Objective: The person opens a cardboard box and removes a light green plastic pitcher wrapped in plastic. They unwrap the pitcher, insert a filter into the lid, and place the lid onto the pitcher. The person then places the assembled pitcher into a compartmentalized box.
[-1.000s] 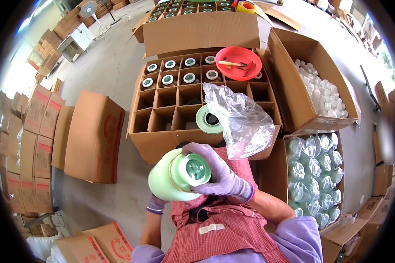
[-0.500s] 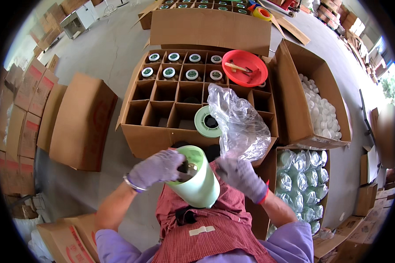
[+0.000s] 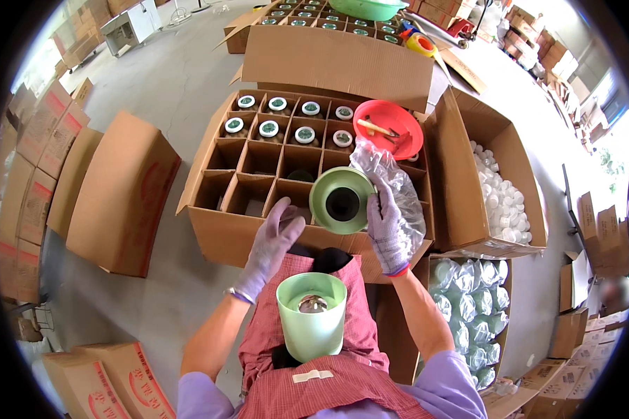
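Observation:
A pale green flask body [image 3: 313, 334] stands upright on my lap, with a shiny silvery rounded piece [image 3: 312, 304] inside it. In my gloved right hand [image 3: 388, 227] is the rim of a round green flask top [image 3: 320, 201] with a dark centre, above the front edge of a divided cardboard box [image 3: 286, 237]. My gloved left hand [image 3: 272, 244] is empty, its fingers apart, to the left of the flask top. Crumpled clear plastic [image 3: 414, 209] lies on the box just behind my right hand.
White-lidded jars [image 3: 268, 128] fill the box's far compartments; a red bowl [image 3: 398, 119] with tools rests over its far right corner. To the right stand a carton of white caps [image 3: 500, 199] and a carton of plastic-wrapped green items [image 3: 472, 307]. A tall carton [image 3: 119, 195] stands left.
My left hand has come out of the flask body and moved forward, opening. My right hand has left the plastic and taken hold of the green flask top. The flask body now stands more upright.

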`<state>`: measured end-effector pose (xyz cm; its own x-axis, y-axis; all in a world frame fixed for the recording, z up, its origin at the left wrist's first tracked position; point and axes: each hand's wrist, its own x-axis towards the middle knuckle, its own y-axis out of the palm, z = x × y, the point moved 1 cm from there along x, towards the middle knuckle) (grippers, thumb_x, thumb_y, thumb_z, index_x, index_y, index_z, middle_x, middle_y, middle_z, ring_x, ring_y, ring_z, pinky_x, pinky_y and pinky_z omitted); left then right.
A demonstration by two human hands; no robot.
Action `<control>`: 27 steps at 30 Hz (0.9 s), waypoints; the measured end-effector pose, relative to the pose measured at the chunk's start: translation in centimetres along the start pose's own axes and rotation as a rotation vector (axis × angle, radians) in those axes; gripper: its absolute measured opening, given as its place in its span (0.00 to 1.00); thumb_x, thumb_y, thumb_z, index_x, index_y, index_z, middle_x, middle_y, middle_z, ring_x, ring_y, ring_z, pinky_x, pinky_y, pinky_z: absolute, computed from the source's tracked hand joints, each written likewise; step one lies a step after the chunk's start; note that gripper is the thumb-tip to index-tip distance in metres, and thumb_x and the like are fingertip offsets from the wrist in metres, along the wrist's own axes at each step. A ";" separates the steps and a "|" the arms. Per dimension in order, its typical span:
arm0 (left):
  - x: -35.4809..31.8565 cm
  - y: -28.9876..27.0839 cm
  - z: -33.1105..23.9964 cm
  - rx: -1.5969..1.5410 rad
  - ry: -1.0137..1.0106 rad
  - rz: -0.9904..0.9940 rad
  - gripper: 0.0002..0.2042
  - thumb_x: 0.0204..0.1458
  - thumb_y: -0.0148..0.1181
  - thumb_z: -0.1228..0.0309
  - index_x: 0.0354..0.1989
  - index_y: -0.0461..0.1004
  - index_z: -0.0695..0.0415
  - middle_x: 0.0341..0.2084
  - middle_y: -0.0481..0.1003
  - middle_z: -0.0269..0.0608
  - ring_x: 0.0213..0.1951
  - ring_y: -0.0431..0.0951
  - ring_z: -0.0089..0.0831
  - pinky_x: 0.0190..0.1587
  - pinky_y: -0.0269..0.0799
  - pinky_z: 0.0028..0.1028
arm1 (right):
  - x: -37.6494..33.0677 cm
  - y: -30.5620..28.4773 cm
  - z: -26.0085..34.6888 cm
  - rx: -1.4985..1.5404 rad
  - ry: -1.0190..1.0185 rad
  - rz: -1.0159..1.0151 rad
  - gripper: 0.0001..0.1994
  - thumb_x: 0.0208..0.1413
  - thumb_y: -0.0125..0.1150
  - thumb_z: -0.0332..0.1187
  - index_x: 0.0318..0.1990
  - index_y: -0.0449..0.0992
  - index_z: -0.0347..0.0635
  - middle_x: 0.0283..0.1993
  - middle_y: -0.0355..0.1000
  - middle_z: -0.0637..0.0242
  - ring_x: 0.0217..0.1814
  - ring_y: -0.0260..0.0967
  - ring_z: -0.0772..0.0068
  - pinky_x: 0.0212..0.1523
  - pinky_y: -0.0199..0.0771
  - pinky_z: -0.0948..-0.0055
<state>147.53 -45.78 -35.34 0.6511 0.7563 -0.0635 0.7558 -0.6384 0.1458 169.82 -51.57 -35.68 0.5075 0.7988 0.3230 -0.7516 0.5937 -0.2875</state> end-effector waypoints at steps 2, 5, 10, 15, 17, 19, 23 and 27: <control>1.6 2.2 -0.8 -0.647 -0.092 0.158 0.26 0.59 0.50 0.53 0.61 0.60 0.57 0.49 0.71 0.38 0.49 0.74 0.31 0.48 0.75 0.36 | -0.3 0.3 1.1 0.125 0.015 0.038 0.21 0.56 0.46 0.20 0.59 0.63 0.32 0.54 0.68 0.49 0.57 0.67 0.57 0.59 0.63 0.69; 1.9 4.1 -1.5 -0.858 -0.137 0.195 0.24 0.61 0.47 0.55 0.60 0.60 0.58 0.54 0.69 0.41 0.53 0.72 0.33 0.51 0.76 0.40 | 0.3 0.0 2.5 -0.384 -0.407 0.041 0.25 0.51 0.52 0.23 0.60 0.65 0.42 0.58 0.64 0.50 0.58 0.64 0.49 0.60 0.62 0.60; 0.9 3.3 -3.2 -0.628 -0.077 0.270 0.27 0.60 0.47 0.51 0.60 0.60 0.58 0.55 0.67 0.44 0.52 0.72 0.34 0.52 0.75 0.39 | 0.3 -1.1 6.5 -0.700 -0.979 0.292 0.23 0.45 0.58 0.30 0.54 0.68 0.49 0.58 0.60 0.53 0.58 0.61 0.47 0.53 0.69 0.55; 0.3 4.3 -3.9 0.096 0.324 0.057 0.33 0.55 0.52 0.47 0.62 0.59 0.59 0.59 0.62 0.49 0.58 0.65 0.41 0.58 0.63 0.42 | -1.1 -0.5 7.5 -0.223 -0.450 0.341 0.22 0.51 0.59 0.29 0.55 0.66 0.45 0.55 0.62 0.51 0.57 0.63 0.48 0.52 0.71 0.63; 0.5 5.3 -5.0 0.483 0.707 -0.026 0.34 0.53 0.56 0.48 0.63 0.59 0.58 0.60 0.60 0.52 0.61 0.60 0.46 0.61 0.57 0.45 | -1.4 -0.4 5.8 -0.153 -0.409 0.397 0.23 0.51 0.61 0.30 0.56 0.65 0.43 0.54 0.62 0.51 0.57 0.63 0.49 0.53 0.71 0.64; 0.9 4.6 -4.8 0.801 0.877 0.082 0.32 0.48 0.61 0.52 0.60 0.65 0.53 0.61 0.59 0.53 0.61 0.57 0.55 0.62 0.54 0.46 | -1.2 -1.3 5.9 -0.109 -0.543 0.404 0.23 0.52 0.62 0.33 0.56 0.65 0.41 0.52 0.67 0.56 0.49 0.69 0.60 0.47 0.75 0.67; 0.1 4.1 -3.8 0.227 0.597 0.103 0.28 0.56 0.53 0.53 0.59 0.65 0.59 0.56 0.67 0.49 0.55 0.68 0.40 0.57 0.64 0.40 | -1.7 -1.9 5.5 0.202 0.217 0.686 0.27 0.52 0.64 0.41 0.55 0.64 0.35 0.45 0.70 0.54 0.33 0.75 0.58 0.36 0.78 0.68; -0.4 2.7 -4.5 -0.493 -0.050 0.112 0.33 0.60 0.30 0.41 0.62 0.58 0.57 0.53 0.68 0.43 0.51 0.74 0.36 0.46 0.77 0.40 | 0.0 -2.6 9.7 -0.671 -0.814 0.392 0.31 0.44 0.65 0.36 0.58 0.63 0.43 0.57 0.58 0.47 0.57 0.63 0.50 0.48 0.73 0.64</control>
<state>149.03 -47.15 -30.48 0.7377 0.6719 -0.0660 0.5662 -0.5625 0.6025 167.66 -54.03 -26.22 -0.3245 0.7862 0.5259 -0.2958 0.4437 -0.8459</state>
